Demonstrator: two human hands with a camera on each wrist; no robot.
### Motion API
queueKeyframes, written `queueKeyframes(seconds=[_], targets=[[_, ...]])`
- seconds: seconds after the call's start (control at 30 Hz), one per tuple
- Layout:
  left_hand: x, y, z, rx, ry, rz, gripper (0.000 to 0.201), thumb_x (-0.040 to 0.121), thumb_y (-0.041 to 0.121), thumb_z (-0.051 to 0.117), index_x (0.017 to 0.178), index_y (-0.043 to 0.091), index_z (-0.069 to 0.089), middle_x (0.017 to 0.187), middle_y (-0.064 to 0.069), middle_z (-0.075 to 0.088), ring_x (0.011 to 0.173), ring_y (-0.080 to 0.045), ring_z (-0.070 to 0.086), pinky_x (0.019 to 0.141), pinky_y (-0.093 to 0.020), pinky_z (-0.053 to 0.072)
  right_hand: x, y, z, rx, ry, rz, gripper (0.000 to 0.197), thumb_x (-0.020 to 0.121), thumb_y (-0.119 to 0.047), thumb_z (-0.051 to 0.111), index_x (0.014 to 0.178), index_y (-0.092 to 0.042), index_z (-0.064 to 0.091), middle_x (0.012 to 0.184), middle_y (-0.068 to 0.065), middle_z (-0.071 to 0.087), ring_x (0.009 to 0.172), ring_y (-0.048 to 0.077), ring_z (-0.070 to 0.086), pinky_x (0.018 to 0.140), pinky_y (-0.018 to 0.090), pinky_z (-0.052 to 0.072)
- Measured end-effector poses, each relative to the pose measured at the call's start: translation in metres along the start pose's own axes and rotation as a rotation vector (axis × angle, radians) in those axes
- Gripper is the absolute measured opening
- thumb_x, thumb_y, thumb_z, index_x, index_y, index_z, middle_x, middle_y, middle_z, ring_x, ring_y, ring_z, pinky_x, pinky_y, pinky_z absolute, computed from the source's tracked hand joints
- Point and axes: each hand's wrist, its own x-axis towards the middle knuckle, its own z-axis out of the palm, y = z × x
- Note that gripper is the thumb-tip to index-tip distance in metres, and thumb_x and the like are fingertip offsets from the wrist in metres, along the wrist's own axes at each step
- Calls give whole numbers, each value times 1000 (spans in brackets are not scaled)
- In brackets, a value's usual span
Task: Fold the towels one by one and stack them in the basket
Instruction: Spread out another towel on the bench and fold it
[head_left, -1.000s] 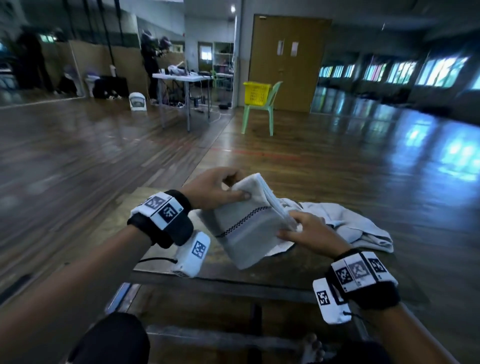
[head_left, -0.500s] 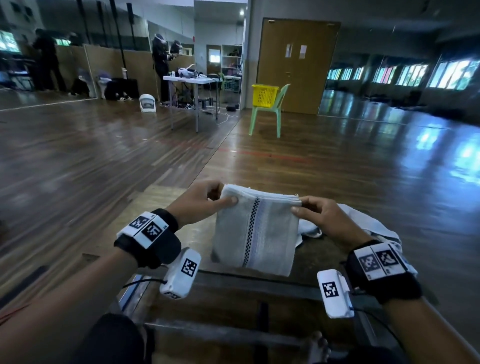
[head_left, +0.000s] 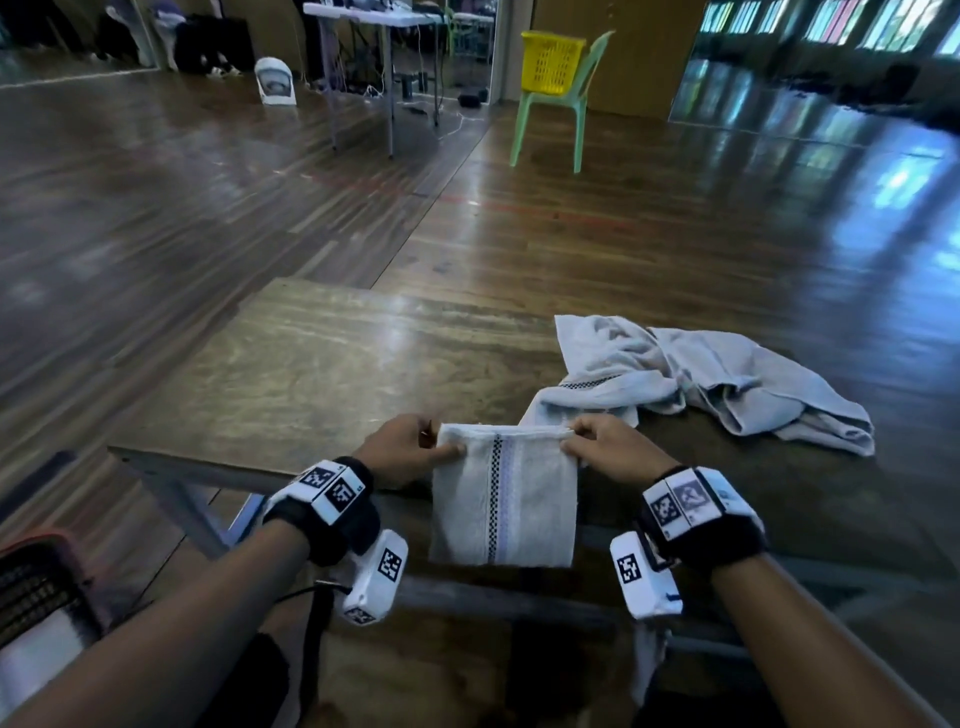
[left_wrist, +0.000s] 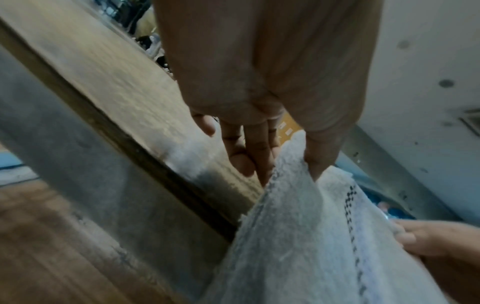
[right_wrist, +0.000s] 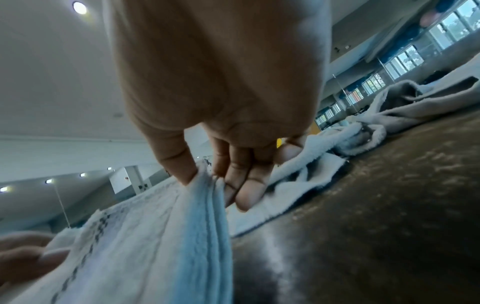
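A folded white towel (head_left: 504, 499) with a black checkered stripe hangs over the table's near edge. My left hand (head_left: 410, 452) pinches its top left corner between thumb and fingers (left_wrist: 319, 162), and my right hand (head_left: 608, 449) pinches the top right corner (right_wrist: 197, 179). In the wrist views the folded towel (left_wrist: 306, 236) (right_wrist: 145, 236) shows several layers. Unfolded white towels (head_left: 701, 384) lie crumpled on the table to the right and behind, the same pile (right_wrist: 363, 127) showing past my right fingers. At my far left, low down, sits a red-rimmed basket (head_left: 36, 587).
The wooden table (head_left: 322, 364) has a metal frame along its near edge (left_wrist: 85, 185). Farther off on the wooden floor stand a green chair (head_left: 561, 104) carrying a yellow basket (head_left: 550, 62), and a white table (head_left: 363, 21).
The towel went from tilted and half-turned to hanging square between both hands. Both hands have dropped down to the table's near edge, and my head has tipped downward.
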Motion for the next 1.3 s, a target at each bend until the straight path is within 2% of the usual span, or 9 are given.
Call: queueKeyframes(seconds=[0.1,0.17,0.3,0.37,0.47,0.67,0.87,1.07,1.3], targets=[[20,-7,9,227,-6,-46,36,83,46,63,67,17,49,63,4,52,57,-9,47,56,-28,33,17,13,11,-177,19,61,14,89,-33,51,80,-23,52,86,-4,55,95,21,57,92,43,39],[31,-10,12,341,8,-89,37,83,51,60,66,23,44,66,8,50,65,-14,47,64,-31,32,24,16,15,-260,10,84,13,90,-35,50,94,-22,54,90,-6,53,99,20,54,97,42,34],[44,-15,15,347,6,-39,31,80,49,64,80,22,49,80,3,56,78,-19,53,70,-33,38,33,18,14,-350,-17,11,39,86,-34,54,124,-27,55,100,-3,59,103,20,55,98,43,36],[45,-15,14,279,17,52,29,80,40,69,94,17,58,85,2,58,80,-17,55,69,-27,42,35,18,15,-371,-71,-27,32,86,-36,53,116,-27,60,105,0,61,103,21,54,91,42,42],[49,-17,12,258,51,164,26,78,32,73,94,13,65,82,5,59,75,-11,54,61,-11,36,33,14,14,-298,-96,-30,17,88,-29,54,100,-20,63,95,3,64,91,20,58,77,34,46],[52,-20,11,203,47,174,18,80,30,71,91,15,70,84,2,69,74,-12,60,71,-30,52,28,8,6,-152,5,24,12,86,-21,55,83,-10,57,78,3,58,74,17,54,61,27,38],[50,-19,17,243,72,208,14,83,28,68,92,18,70,90,3,67,78,-11,57,73,-31,49,27,12,9,-195,12,66,19,88,-22,60,101,-9,62,74,-8,50,81,14,51,65,25,36],[50,-11,22,223,31,285,9,83,16,69,90,13,73,88,1,70,77,-9,56,70,-21,41,27,16,10,-126,126,34,10,85,-18,66,91,-11,63,89,0,62,86,13,57,62,17,36],[53,-11,23,311,39,230,6,85,20,64,90,17,66,87,-1,70,81,-17,63,73,-37,53,30,21,10,-93,160,34,8,87,-18,62,90,-11,63,89,-1,63,83,10,56,62,12,36]])
